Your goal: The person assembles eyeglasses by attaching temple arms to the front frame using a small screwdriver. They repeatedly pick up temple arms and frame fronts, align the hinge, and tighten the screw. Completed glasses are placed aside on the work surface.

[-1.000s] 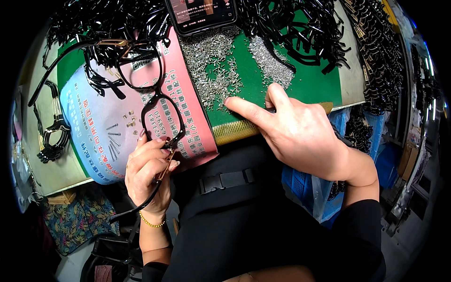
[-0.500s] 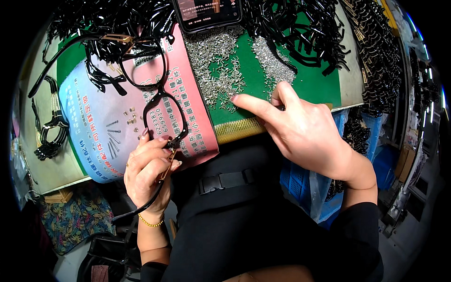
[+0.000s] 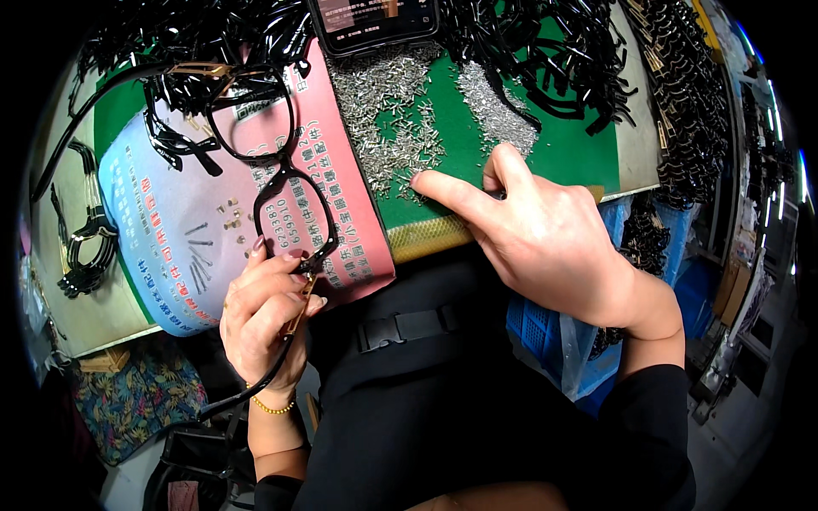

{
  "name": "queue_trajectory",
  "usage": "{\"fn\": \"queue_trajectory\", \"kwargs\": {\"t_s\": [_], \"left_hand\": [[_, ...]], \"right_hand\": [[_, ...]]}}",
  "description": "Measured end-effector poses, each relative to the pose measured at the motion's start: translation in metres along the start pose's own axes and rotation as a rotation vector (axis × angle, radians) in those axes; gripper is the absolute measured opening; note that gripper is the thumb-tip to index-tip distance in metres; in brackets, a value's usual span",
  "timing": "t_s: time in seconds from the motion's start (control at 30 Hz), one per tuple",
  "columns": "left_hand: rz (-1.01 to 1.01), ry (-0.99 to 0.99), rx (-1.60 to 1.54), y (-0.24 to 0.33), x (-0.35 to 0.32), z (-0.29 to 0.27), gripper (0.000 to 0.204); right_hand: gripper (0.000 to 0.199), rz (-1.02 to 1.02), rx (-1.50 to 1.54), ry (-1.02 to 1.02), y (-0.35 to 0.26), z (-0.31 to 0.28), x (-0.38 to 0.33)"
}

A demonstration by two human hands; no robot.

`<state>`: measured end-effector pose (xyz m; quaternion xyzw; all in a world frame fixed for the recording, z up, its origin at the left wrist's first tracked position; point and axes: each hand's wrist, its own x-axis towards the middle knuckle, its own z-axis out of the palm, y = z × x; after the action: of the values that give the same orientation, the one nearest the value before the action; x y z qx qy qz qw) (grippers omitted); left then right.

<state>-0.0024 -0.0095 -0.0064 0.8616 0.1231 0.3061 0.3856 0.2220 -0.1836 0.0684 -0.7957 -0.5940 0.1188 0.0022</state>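
My left hand (image 3: 266, 311) grips a black glasses frame (image 3: 281, 183) at its near hinge, with a loose black temple arm (image 3: 256, 383) hanging down past my wrist. The frame lies over a pink and blue printed sheet (image 3: 170, 221). My right hand (image 3: 545, 234) reaches over the green mat (image 3: 554, 149), its index finger stretched out and touching the near edge of a pile of small silver screws (image 3: 388, 119). Nothing is visibly held in that hand.
Heaps of black temple arms (image 3: 545, 51) and frames (image 3: 170, 34) crowd the back of the bench. A phone (image 3: 375, 17) lies at the top edge. More black parts (image 3: 81, 247) sit at the left, several small pins (image 3: 200, 264) on the sheet, blue crates (image 3: 545, 332) below the bench.
My right hand has slid left along the mat, its index finger now reaching the screw pile. My left hand keeps its hold on the glasses frame.
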Motion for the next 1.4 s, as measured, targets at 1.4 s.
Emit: {"fn": "queue_trajectory", "kwargs": {"t_s": [1.4], "left_hand": [[0.021, -0.112, 0.098, 0.001, 0.029, -0.007, 0.032]], "right_hand": [[0.061, -0.364, 0.282, -0.039, -0.02, 0.003, 0.038]]}}
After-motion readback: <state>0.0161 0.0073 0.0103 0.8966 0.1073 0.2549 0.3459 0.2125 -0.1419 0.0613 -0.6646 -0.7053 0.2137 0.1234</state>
